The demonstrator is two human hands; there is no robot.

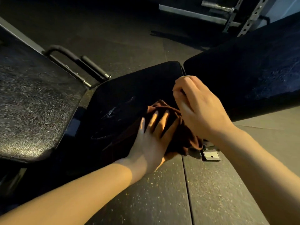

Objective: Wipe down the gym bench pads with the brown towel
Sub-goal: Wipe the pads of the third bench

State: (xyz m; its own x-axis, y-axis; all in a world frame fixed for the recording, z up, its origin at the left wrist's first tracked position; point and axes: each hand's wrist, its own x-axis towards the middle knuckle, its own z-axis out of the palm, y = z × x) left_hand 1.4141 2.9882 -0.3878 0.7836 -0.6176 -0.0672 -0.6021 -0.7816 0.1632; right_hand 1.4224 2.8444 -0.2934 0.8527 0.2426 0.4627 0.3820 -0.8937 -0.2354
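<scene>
At the far left lies a textured black neighbouring bench pad [32, 101]. Next, on the black padded seat [129, 95], the left hand [151, 140] presses the crumpled brown towel [181, 127] with flat, spread fingers. The unwiped seat stretches up-left from this grip. The right hand [198, 106] hovers above the towel, loosely curled and holding nothing. The black inclined back pad [251, 70] rises further right.

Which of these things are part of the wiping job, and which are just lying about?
In the job: brown towel, seat pad, back pad, left hand pressing the towel.

Lying about: neighbouring bench, its handle, rack upright, floor mats.
</scene>
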